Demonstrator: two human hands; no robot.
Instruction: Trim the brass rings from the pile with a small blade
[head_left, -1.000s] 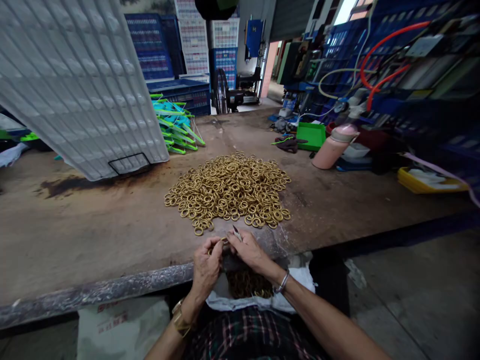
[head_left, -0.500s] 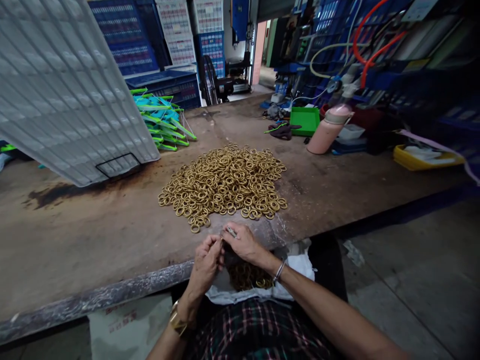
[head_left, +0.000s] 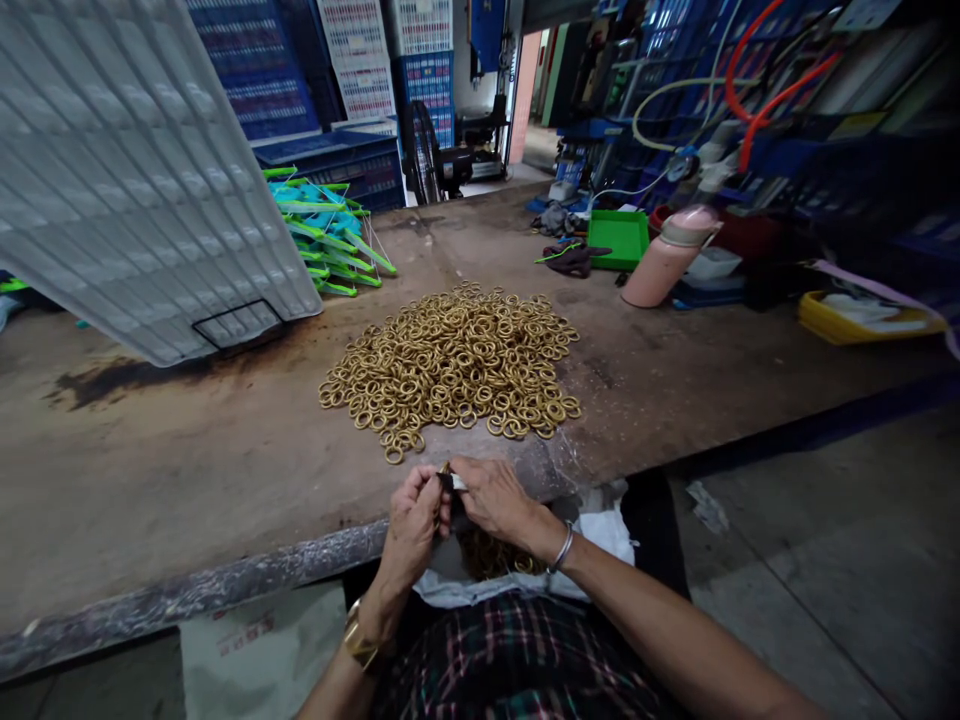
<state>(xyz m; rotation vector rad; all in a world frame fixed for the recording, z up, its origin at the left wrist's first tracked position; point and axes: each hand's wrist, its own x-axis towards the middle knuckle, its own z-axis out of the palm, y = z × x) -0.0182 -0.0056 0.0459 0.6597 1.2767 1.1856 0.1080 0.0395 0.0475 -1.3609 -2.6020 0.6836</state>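
Just beyond the table's front edge, my two hands meet at the fingertips. My left hand (head_left: 412, 515) is closed, pinching a brass ring (head_left: 445, 468) whose edge shows between the hands. The fingers of my right hand (head_left: 496, 495) wrap round a small black-and-white tool (head_left: 457, 482), pressed near the ring; its exact kind is hidden by the fingers. A large pile of brass rings (head_left: 465, 355) lies on the table ahead. Below my hands, more rings (head_left: 495, 555) sit in a white sack (head_left: 611, 535) on my lap.
A ribbed white plastic crate (head_left: 172, 200) stands tilted on the table (head_left: 225, 460) at left, beside green-and-blue frames (head_left: 337, 235). At right are a green tray (head_left: 619, 238), a pink bottle (head_left: 664, 260) and a yellow tray (head_left: 862, 318). A fan (head_left: 426, 150) stands behind the table.
My right hand has turned and lowered slightly at the fingertips, so the tool's black-and-white part shows against the left fingers. The ring's edge now shows above them. The view has shifted slightly.
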